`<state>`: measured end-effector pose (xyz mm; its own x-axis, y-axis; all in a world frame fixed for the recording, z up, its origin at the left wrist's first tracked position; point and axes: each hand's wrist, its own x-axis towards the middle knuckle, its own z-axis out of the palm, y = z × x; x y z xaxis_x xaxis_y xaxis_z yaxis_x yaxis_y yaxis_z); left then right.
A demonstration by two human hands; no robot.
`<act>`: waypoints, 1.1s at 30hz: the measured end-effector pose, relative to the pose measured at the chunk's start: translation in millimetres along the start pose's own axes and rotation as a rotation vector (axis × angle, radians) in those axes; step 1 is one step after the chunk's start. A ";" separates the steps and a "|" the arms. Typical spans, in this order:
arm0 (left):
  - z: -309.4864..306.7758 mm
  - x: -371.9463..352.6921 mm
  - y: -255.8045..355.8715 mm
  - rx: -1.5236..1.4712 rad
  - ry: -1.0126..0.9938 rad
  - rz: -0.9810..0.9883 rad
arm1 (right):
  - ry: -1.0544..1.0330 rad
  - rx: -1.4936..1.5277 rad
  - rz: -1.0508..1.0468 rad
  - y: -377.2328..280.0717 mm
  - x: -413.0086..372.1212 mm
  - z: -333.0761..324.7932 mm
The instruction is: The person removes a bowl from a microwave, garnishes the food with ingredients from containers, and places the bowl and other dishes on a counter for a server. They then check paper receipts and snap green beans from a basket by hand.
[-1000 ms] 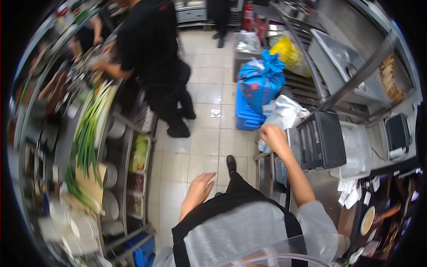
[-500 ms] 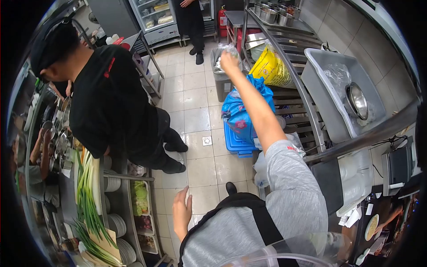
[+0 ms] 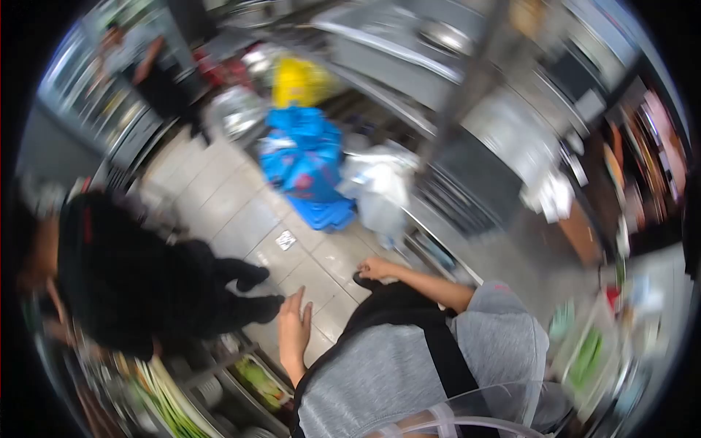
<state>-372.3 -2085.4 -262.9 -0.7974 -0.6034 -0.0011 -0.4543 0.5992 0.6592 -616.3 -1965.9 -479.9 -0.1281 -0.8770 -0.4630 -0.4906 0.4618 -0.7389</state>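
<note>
My left hand [image 3: 293, 332] hangs over the tiled floor at my left side, its fingers stretched out and holding nothing. In front of my black apron [image 3: 394, 303], my right hand [image 3: 378, 268] is curled closed, with nothing visible in it. Ahead of my right hand stand a clear plastic bag [image 3: 383, 182] with pale contents and a blue bag [image 3: 303, 164] on a blue lidded container [image 3: 325, 214]. Farther off is a bin [image 3: 239, 117] with clear plastic at its top. The view is smeared by motion.
A co-worker in black [image 3: 139, 270] stands close on my left by a counter with leeks [image 3: 171, 398]. Another person [image 3: 150, 69] is near the fridges. A yellow bag [image 3: 298, 82], slatted rack and grey tub [image 3: 387, 55] line the far right side.
My right hand has drawn back from over the bin to the front of my body, and its arm is now bent. My view has turned right. My left hand remains at my side.
</note>
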 end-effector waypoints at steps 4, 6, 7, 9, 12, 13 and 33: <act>21.3 2.7 -1.9 0.092 -0.276 0.242 | 0.553 -0.059 -0.001 48.4 -96.1 5.3; 38.6 1.0 12.9 0.101 -0.437 0.368 | 0.894 0.286 0.048 21.7 -166.6 7.2; 49.6 -0.9 24.4 0.086 -0.502 0.460 | 0.967 0.366 0.127 14.3 -198.8 19.1; 71.4 -4.3 46.2 0.064 -0.604 0.626 | 1.101 0.522 0.243 0.1 -250.1 38.2; 107.3 -19.4 99.8 0.078 -0.736 0.829 | 1.249 0.563 0.376 -0.7 -324.2 78.5; 116.9 -28.0 120.2 0.091 -0.767 0.899 | 1.283 0.591 0.413 4.9 -342.7 92.9; 461.1 -193.0 437.5 -0.190 -0.824 1.196 | 1.735 0.047 0.962 170.8 -603.7 138.8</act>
<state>-600.3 -1464.2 -320.9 -0.6794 0.6972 0.2288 0.6332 0.3995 0.6629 -503.2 -1339.2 -394.5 -0.8569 0.4660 0.2204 0.2552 0.7550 -0.6039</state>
